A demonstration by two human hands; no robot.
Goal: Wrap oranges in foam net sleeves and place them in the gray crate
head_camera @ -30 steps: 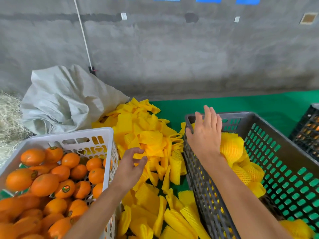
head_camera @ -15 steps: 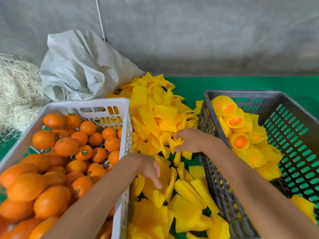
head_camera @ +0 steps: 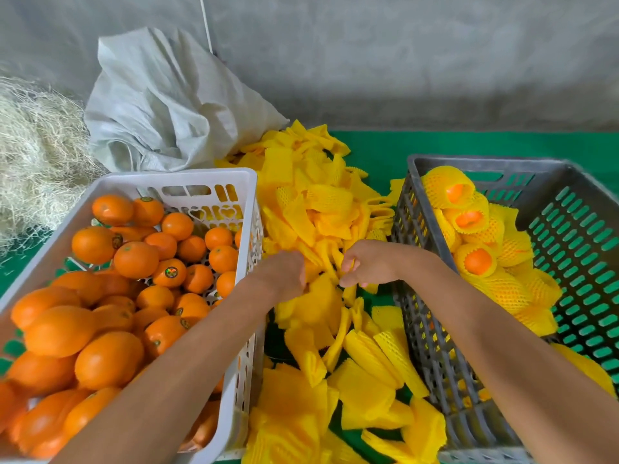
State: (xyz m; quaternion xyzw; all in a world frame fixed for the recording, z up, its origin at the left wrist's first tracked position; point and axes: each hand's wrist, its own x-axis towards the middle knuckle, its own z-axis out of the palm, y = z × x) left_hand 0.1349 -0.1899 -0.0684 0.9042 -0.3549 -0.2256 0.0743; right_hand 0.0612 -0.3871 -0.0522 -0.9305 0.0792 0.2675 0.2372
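Both hands in the sleeve pile between two crates.

The white crate [head_camera: 187,178] on the left is heaped with bare oranges [head_camera: 135,259]; the gray crate [head_camera: 475,426] on the right holds wrapped oranges [head_camera: 477,261] stacked along its left wall. Between them yellow foam sleeves [head_camera: 321,209] lie in a loose pile on green matting [head_camera: 435,144]. The left hand [head_camera: 284,274] reaches in with fingers curled down among the sleeves; whether it grips one I cannot tell. The right hand [head_camera: 366,262] pinches a sleeve between thumb and curled fingers. A gray sack [head_camera: 167,105] and straw [head_camera: 37,145] sit behind.
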